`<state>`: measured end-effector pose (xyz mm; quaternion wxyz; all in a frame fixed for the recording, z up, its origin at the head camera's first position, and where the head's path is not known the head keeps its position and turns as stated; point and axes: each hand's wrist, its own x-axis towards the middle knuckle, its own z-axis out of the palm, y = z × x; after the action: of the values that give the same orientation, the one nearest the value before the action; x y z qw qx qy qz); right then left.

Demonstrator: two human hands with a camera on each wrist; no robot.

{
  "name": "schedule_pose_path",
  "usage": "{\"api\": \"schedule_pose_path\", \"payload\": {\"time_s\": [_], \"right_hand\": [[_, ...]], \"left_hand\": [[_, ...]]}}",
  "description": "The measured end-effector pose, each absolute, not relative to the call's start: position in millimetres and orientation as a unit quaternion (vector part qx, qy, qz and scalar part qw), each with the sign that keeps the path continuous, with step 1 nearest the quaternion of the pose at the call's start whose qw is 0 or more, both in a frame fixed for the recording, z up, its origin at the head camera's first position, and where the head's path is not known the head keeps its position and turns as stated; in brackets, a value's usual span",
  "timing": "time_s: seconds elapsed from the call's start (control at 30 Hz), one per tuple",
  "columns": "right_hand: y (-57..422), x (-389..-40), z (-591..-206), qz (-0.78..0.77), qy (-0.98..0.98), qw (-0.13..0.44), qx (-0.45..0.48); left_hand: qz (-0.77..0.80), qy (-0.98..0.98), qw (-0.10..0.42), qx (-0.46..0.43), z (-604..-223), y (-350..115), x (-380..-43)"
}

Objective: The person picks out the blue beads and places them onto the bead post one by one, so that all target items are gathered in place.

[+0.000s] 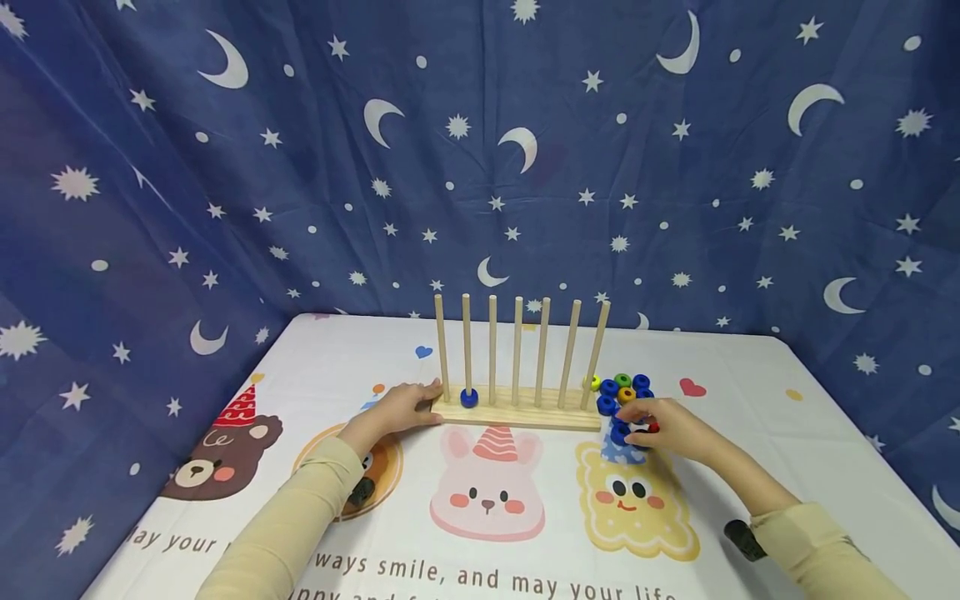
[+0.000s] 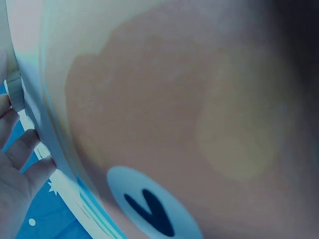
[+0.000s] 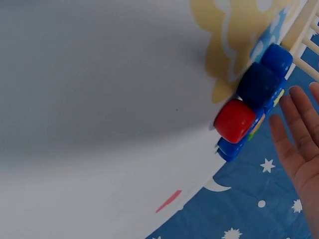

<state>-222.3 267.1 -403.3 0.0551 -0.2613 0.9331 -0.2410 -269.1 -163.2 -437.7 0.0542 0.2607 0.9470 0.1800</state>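
Observation:
A wooden rack (image 1: pixel 525 414) with several upright pegs stands on the table. One blue bead (image 1: pixel 469 399) sits at the foot of its second peg from the left. My left hand (image 1: pixel 402 408) holds the rack's left end, thumb in front and fingers behind. In the left wrist view, fingertips show at the left edge beside the wood. My right hand (image 1: pixel 678 429) is over a cluster of loose beads at the rack's right end, partly hiding them. The right wrist view shows its fingers extended, beside a red bead (image 3: pixel 235 121) and several blue beads (image 3: pixel 258 84).
Among the loose beads lie a green bead (image 1: pixel 623 380), an orange bead (image 1: pixel 627 396) and a yellow bead (image 1: pixel 596 383). The white tablecloth (image 1: pixel 360 350) carries printed cartoon animals and lettering. Behind the table hangs a blue curtain (image 1: pixel 450 233) with moons and stars.

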Motion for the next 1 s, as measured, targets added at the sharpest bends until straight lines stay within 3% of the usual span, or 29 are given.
{"api": "schedule_pose_path", "payload": {"time_s": [1.0], "right_hand": [[252.0,-224.7,-426.6,-0.13,0.954,0.02,-0.271]], "left_hand": [[0.199,0.948,0.07,0.24,-434.9,-162.6,-267.7]]}}
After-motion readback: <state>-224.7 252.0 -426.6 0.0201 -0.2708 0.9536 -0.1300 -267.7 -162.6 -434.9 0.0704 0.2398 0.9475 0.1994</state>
